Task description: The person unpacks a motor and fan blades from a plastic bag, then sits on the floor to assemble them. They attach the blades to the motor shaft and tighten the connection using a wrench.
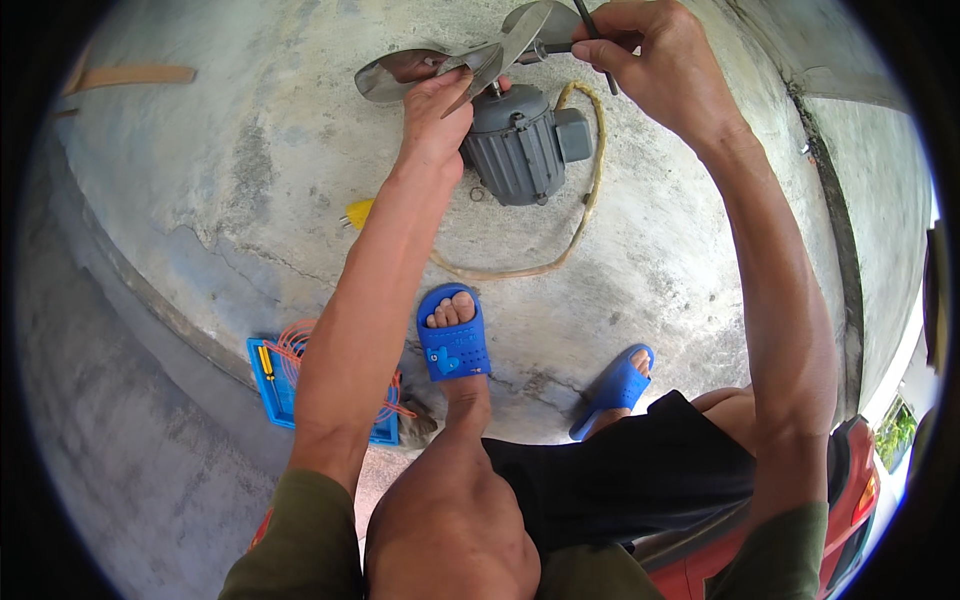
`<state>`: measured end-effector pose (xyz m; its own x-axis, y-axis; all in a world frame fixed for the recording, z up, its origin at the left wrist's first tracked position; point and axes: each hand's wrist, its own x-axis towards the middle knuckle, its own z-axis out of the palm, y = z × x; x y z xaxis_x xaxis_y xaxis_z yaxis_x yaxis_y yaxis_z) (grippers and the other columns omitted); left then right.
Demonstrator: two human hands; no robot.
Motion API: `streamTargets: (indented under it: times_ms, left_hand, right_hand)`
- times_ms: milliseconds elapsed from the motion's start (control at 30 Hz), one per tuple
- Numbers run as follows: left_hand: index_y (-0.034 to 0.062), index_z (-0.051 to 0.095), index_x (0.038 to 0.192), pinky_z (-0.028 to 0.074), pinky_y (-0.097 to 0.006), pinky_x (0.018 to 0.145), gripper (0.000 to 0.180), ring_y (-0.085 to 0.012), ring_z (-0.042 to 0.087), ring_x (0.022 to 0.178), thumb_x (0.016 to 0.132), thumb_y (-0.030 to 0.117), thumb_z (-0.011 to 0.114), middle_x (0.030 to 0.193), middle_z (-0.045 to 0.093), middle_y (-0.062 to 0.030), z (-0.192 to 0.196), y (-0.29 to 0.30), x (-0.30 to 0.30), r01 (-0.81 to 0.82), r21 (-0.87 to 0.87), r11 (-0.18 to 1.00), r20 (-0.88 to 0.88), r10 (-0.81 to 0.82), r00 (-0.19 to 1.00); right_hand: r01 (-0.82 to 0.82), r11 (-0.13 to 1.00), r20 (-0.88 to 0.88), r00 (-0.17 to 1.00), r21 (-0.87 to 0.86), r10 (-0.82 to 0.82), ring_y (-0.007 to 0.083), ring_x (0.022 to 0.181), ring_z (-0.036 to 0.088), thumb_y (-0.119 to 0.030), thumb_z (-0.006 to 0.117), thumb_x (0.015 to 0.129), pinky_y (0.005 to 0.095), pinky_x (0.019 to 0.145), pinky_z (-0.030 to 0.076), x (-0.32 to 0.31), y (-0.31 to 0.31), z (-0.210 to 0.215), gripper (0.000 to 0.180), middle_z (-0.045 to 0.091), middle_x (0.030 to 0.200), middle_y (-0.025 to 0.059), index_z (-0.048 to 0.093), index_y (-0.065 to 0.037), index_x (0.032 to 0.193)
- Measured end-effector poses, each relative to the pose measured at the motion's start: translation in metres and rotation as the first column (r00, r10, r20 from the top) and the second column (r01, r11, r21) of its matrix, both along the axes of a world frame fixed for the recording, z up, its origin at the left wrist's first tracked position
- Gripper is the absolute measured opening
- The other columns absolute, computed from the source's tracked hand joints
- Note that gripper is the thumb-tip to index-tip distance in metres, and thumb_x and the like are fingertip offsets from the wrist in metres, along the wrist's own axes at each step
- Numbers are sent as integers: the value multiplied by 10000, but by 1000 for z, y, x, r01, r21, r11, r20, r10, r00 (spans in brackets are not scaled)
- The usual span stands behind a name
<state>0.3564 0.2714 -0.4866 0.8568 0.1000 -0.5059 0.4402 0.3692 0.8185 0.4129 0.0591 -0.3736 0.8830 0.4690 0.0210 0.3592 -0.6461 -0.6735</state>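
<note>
My left hand (437,105) grips a shiny metal fan blade (455,62) that sits on the shaft of a grey electric motor (520,145) standing on the concrete floor. My right hand (650,55) pinches a thin dark tool (595,35) set against the blade's hub, just above the motor. A beige cable (585,205) runs from the motor and curves across the floor to a yellow plug (357,212).
A blue tray (275,385) with orange wire and a small yellow-handled tool lies on the lower step by my left arm. My feet in blue sandals (452,340) rest on the concrete slab (220,180). A wooden strip (135,75) lies far left; something red (850,500) sits at lower right.
</note>
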Motion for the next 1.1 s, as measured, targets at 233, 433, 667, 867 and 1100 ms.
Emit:
streamTargets:
  times_ms: [233, 433, 667, 867, 1100]
  left_hand:
    - [27, 813, 1098, 496, -302, 967, 325, -122, 684, 1023, 1091, 324, 681, 1081, 801, -31, -1, 1, 2, 74, 75, 994, 13, -75, 997]
    - [32, 816, 1094, 497, -317, 970, 349, -127, 688, 1038, 1083, 358, 690, 1082, 799, -29, -3, 7, 0, 80, 52, 995, 22, -81, 996]
    - [33, 804, 1142, 485, -318, 1011, 386, -135, 689, 1062, 1076, 399, 697, 1109, 804, -47, -4, 4, -2, 64, 47, 997, 18, -65, 998]
    - [45, 809, 1137, 476, -310, 1008, 377, -130, 678, 1073, 1067, 403, 712, 1105, 804, -32, -9, 5, -1, 57, 8, 998, 21, -58, 998]
    - [57, 819, 1112, 466, -313, 1002, 385, -120, 669, 1063, 1066, 423, 707, 1096, 802, -17, -10, 10, -3, 51, 16, 999, 36, -52, 998]
  right_hand:
    - [-226, 923, 522, 771, -313, 365, 197, 832, 744, -99, 802, 901, 324, 764, 626, -1, -25, -19, 177, 737, 967, 34, 780, -9, 1052]
    - [-338, 807, 657, 470, -484, 590, 201, 867, 727, -96, 801, 845, 322, 744, 630, 8, -25, -12, 172, 707, 978, 8, 798, -89, 1016]
    - [32, 991, 90, 995, 132, -44, 142, 836, 754, -202, 813, 976, 304, 739, 636, -1, -35, -20, 181, 797, 926, 43, 829, -60, 1087]
    - [312, 940, -350, 903, 136, -249, 127, 833, 769, -247, 773, 1012, 291, 718, 640, -15, -12, -13, 236, 799, 903, 76, 814, -16, 1044]
    - [383, 897, -540, 814, 221, -214, 129, 824, 754, -262, 750, 1029, 301, 730, 643, -8, -4, -17, 245, 778, 882, 69, 795, -24, 994]
